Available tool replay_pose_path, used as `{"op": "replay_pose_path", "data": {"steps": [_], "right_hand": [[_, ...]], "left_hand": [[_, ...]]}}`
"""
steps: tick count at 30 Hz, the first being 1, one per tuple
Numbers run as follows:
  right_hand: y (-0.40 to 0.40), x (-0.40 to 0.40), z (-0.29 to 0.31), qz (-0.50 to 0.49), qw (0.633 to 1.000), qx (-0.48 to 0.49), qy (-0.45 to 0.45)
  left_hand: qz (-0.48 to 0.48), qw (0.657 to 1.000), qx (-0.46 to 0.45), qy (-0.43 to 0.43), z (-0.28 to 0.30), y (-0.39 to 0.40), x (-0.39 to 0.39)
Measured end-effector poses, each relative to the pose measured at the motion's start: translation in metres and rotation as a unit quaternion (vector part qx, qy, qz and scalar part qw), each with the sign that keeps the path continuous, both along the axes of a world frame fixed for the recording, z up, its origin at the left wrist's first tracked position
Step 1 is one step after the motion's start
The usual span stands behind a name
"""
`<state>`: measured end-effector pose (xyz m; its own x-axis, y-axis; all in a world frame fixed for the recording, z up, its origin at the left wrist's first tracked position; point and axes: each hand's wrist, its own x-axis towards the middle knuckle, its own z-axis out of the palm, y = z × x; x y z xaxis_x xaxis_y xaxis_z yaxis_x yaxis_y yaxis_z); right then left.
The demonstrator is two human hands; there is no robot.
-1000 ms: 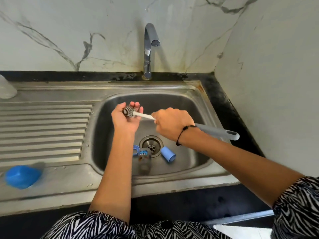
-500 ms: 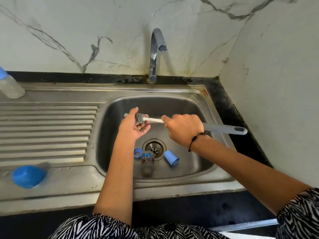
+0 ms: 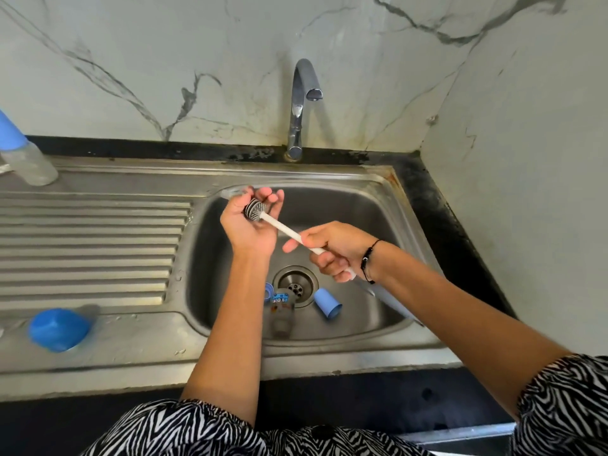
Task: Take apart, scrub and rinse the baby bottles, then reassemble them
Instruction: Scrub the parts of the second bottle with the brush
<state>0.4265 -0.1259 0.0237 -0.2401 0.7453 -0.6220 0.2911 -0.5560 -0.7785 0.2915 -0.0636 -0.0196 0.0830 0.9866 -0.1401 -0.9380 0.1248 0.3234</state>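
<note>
Hands [image 3: 253, 222] [image 3: 332, 250] around bristly round-headed brush [image 3: 255, 209], slim white stem.

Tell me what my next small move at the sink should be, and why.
Probably work the brush head round in whatever small clear part your left hand holds; the part is too blurred to name. Your right hand already grips the brush's handle, and no water runs from the tap.

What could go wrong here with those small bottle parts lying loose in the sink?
The blue ring and blue cap lie right beside the open drain; running water might push them onto it. The left hand cups the brush head over the basin, so whatever it holds could slip and drop in.
</note>
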Motion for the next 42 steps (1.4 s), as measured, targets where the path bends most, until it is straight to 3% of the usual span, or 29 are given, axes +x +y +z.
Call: {"op": "replay_pose_path", "data": {"steps": [2,3,5,6,8,9,10,12,14,16,18,20,22,25,27,28,29,31,32,33,34,35,36,38,40,42], "right_hand": [[0.0,0.002,-0.006,0.005,0.999,-0.014,0.032],[0.002,0.001,-0.007,-0.009,1.0,0.009,0.006],[0.004,-0.003,-0.008,-0.017,0.978,0.138,-0.157],[0.004,-0.004,-0.008,0.014,0.933,0.222,-0.282],[0.0,-0.005,-0.012,0.117,0.78,0.335,-0.516],[-0.004,-0.006,-0.015,0.154,0.709,0.373,-0.578],[-0.008,-0.009,-0.018,0.181,0.661,0.403,-0.607],[-0.013,-0.012,-0.024,0.208,0.625,0.429,-0.618],[-0.014,-0.012,-0.026,0.175,0.675,0.411,-0.587],[-0.011,-0.011,-0.023,0.131,0.772,0.373,-0.497],[-0.004,-0.008,-0.021,0.09,0.876,0.327,-0.344],[-0.001,-0.003,-0.021,0.019,0.965,0.214,-0.148],[-0.004,0.007,-0.021,-0.009,0.998,0.067,0.007],[-0.011,0.011,-0.025,0.021,0.994,-0.017,0.102],[-0.009,0.005,-0.025,-0.012,0.999,0.034,0.033],[-0.008,0.001,-0.023,-0.021,0.992,0.101,-0.067],[-0.006,0.0,-0.021,0.0,0.96,0.185,-0.211],[-0.008,-0.001,-0.021,0.119,0.804,0.308,-0.495],[-0.01,-0.001,-0.024,0.162,0.724,0.346,-0.574],[-0.013,-0.002,-0.027,0.192,0.67,0.378,-0.61],[-0.014,-0.003,-0.031,0.208,0.644,0.394,-0.622],[-0.015,-0.004,-0.032,0.208,0.644,0.395,-0.621],[-0.014,-0.003,-0.031,0.191,0.672,0.389,-0.601],[-0.008,-0.002,-0.026,0.138,0.79,0.339,-0.491],[0.001,0.004,-0.025,0.06,0.921,0.256,-0.288],[0.002,0.013,-0.023,-0.003,0.988,0.122,-0.097]], "left_hand": [[-0.009,0.999,0.03,-0.017,0.002,-0.002,0.0],[-0.023,0.999,0.025,0.0,0.002,-0.002,-0.001],[-0.053,0.993,-0.037,0.097,-0.001,0.001,-0.001],[-0.063,0.981,-0.093,0.161,-0.004,0.005,-0.002],[-0.078,0.945,-0.199,0.248,-0.011,0.012,-0.003],[-0.089,0.932,-0.229,0.268,-0.014,0.014,-0.005],[-0.096,0.924,-0.243,0.278,-0.017,0.014,-0.007],[-0.089,0.932,-0.238,0.258,-0.018,0.013,-0.01],[-0.054,0.956,-0.197,0.212,-0.016,0.012,-0.01],[-0.024,0.978,-0.14,0.156,-0.011,0.01,-0.009],[-0.01,0.991,-0.097,0.087,-0.009,0.008,-0.007],[0.0,0.998,-0.058,0.038,-0.008,0.005,-0.006],[-0.002,1.0,-0.011,0.012,-0.003,0.0,-0.004],[-0.025,0.999,0.031,-0.02,0.001,-0.004,-0.005],[-0.055,0.998,-0.004,0.044,-0.003,0.0,-0.008],[-0.07,0.99,-0.046,0.116,-0.007,0.005,-0.01],[-0.083,0.971,-0.098,0.2,-0.012,0.01,-0.012],[-0.096,0.927,-0.197,0.305,-0.021,0.017,-0.013],[-0.1,0.918,-0.223,0.311,-0.024,0.018,-0.013],[-0.098,0.92,-0.233,0.299,-0.024,0.018,-0.011],[-0.091,0.925,-0.232,0.285,-0.022,0.017,-0.009],[-0.081,0.932,-0.223,0.275,-0.022,0.017,-0.006],[-0.069,0.94,-0.209,0.262,-0.022,0.017,-0.004],[-0.043,0.961,-0.165,0.217,-0.023,0.017,0.0],[-0.03,0.983,-0.113,0.141,-0.022,0.015,0.002],[-0.018,0.998,-0.044,0.05,-0.015,0.009,0.001]]}}
